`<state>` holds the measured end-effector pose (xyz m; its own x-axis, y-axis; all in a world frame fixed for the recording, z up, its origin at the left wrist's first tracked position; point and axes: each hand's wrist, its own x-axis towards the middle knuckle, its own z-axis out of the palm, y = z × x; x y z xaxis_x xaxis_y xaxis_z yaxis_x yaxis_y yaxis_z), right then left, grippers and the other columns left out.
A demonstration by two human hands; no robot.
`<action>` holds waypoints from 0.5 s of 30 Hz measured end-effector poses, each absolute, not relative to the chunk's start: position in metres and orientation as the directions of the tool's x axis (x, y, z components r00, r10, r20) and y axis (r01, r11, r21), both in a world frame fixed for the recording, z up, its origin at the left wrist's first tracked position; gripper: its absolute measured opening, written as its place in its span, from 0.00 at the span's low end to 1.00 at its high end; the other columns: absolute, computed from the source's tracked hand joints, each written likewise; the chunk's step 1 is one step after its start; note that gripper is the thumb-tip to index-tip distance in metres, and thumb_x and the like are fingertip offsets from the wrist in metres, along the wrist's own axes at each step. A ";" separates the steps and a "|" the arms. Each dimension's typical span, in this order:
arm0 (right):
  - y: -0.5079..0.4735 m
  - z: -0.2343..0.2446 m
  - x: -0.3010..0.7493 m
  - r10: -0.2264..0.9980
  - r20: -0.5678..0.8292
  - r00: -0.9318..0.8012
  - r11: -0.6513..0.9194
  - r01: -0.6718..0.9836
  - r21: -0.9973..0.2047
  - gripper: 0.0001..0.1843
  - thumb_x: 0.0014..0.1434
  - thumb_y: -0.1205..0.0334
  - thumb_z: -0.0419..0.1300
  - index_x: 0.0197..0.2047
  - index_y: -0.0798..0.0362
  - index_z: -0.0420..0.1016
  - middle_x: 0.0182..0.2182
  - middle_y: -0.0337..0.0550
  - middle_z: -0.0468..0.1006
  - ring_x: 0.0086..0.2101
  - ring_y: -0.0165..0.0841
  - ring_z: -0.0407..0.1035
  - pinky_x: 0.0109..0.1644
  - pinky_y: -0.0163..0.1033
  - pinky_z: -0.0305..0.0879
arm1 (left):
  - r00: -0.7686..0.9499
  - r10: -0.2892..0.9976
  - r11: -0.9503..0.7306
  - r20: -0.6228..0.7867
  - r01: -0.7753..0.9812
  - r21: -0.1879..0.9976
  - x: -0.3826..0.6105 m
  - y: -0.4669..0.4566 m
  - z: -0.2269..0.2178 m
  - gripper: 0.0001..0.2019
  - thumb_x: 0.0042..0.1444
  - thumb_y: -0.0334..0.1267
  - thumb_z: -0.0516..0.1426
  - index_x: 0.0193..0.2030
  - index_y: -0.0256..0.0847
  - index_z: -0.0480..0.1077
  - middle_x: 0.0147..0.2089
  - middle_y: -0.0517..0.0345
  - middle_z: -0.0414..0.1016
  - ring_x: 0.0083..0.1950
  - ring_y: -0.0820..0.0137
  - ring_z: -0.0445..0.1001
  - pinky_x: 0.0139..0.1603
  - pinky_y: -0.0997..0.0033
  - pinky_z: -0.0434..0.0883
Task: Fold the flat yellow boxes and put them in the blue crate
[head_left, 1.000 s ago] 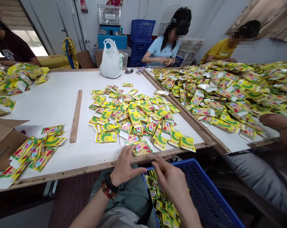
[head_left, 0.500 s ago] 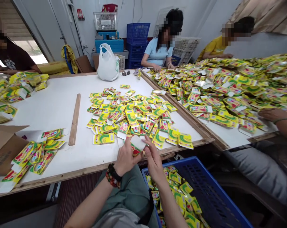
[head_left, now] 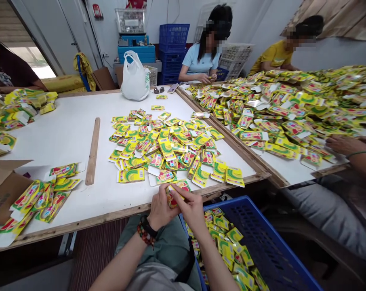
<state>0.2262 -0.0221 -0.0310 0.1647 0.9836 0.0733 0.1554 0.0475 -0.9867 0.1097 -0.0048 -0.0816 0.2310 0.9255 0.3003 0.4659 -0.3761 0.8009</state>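
Between my hands, at the front edge of the table, is a small yellow, green and red printed box [head_left: 172, 199]. My left hand [head_left: 161, 208] is closed round it from the left, a bracelet of beads on its wrist. From the right, the fingers of my right hand [head_left: 191, 206] press on the box's top end. Part of the box is hidden by my fingers. Just beyond lies a pile of like boxes [head_left: 167, 149], several with white end flaps sticking out. Beneath my right arm stands a blue plastic basket [head_left: 280, 238] holding many such boxes.
A wooden strip [head_left: 93, 151] lies left of the pile. An open cardboard carton [head_left: 4, 194] with flat boxes stands farther left. Wooden edging [head_left: 222, 139] separates a large heap [head_left: 292, 109] on the right. A white plastic bag [head_left: 135, 79] stands at the back. Co-workers sit around.
The white flap that stood up from the box in my hands no longer shows. My right hand's fingers have come in from spread to closed on the box. One more box lies near the back.
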 end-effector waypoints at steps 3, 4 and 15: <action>-0.017 -0.032 0.225 0.978 0.006 0.210 -0.025 0.144 -0.989 0.16 0.55 0.55 0.63 0.46 0.49 0.81 0.41 0.44 0.83 0.35 0.43 0.78 0.41 0.48 0.75 | 0.228 0.940 -0.335 0.253 0.489 0.805 0.110 -0.006 -0.078 0.31 0.47 0.44 0.60 0.55 0.40 0.52 0.49 0.46 0.72 0.46 0.54 0.75 0.43 0.55 0.72; -0.016 -0.031 0.225 0.979 -0.003 0.203 -0.027 0.120 -0.992 0.16 0.54 0.55 0.63 0.45 0.50 0.81 0.41 0.44 0.83 0.35 0.43 0.78 0.41 0.48 0.75 | 0.226 0.943 -0.327 0.244 0.489 0.809 0.110 -0.006 -0.077 0.31 0.47 0.44 0.59 0.55 0.40 0.52 0.49 0.46 0.72 0.46 0.54 0.75 0.43 0.55 0.72; -0.025 -0.031 0.215 0.913 0.406 0.045 0.350 0.427 -0.834 0.17 0.59 0.65 0.59 0.52 0.47 0.77 0.48 0.46 0.80 0.46 0.41 0.76 0.52 0.44 0.73 | 0.234 0.937 -0.345 0.259 0.517 0.784 0.111 -0.006 -0.082 0.28 0.51 0.42 0.55 0.57 0.37 0.52 0.49 0.42 0.72 0.45 0.54 0.76 0.42 0.56 0.72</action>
